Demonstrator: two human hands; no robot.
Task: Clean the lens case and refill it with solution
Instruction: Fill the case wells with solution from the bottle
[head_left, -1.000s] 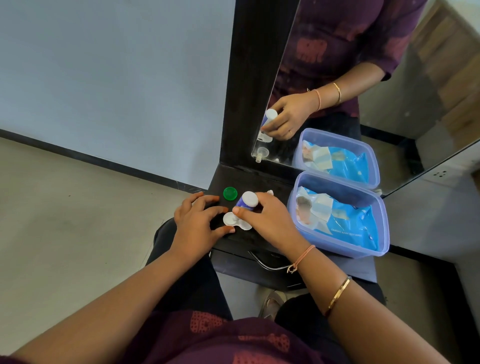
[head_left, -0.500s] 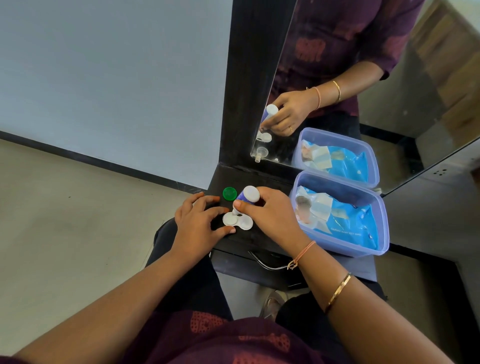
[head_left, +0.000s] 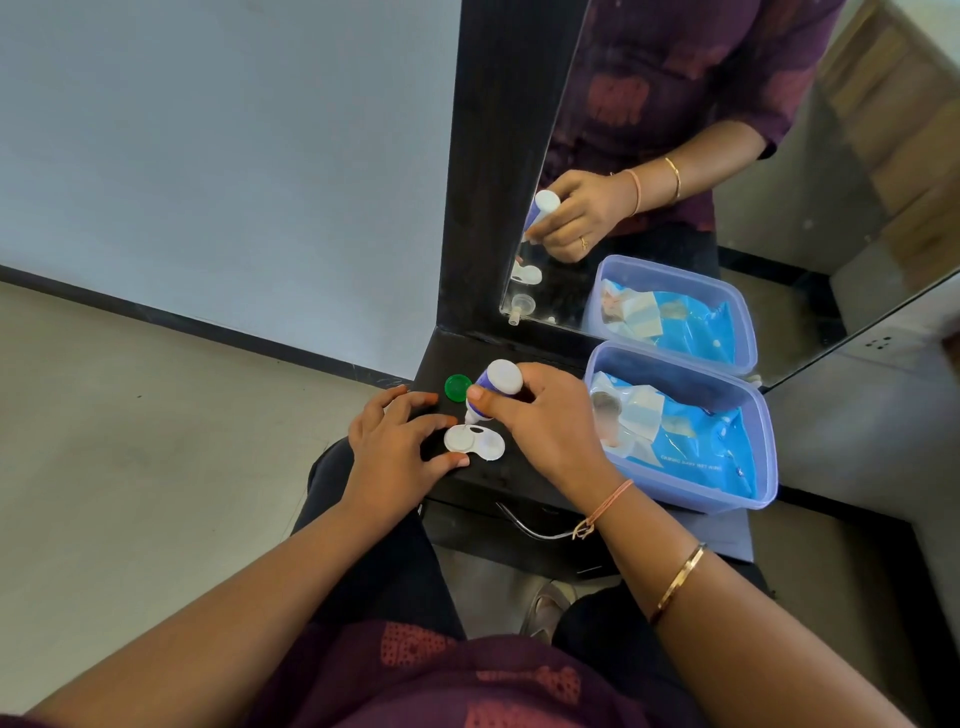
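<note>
Overhead, right hand (head_left: 550, 426) tipping solution bottle (head_left: 493, 387) nozzle-down above lens case (head_left: 474, 441).

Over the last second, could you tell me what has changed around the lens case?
The right hand has tipped the solution bottle more upright, nozzle down over the lens case. The left hand still steadies the case; the green cap and blue tub have not moved.

A pale blue-grey wall (head_left: 208, 156) meets a beige floor (head_left: 130, 467) beside a dark-framed mirror (head_left: 779, 130) and black dresser (head_left: 498, 473).
</note>
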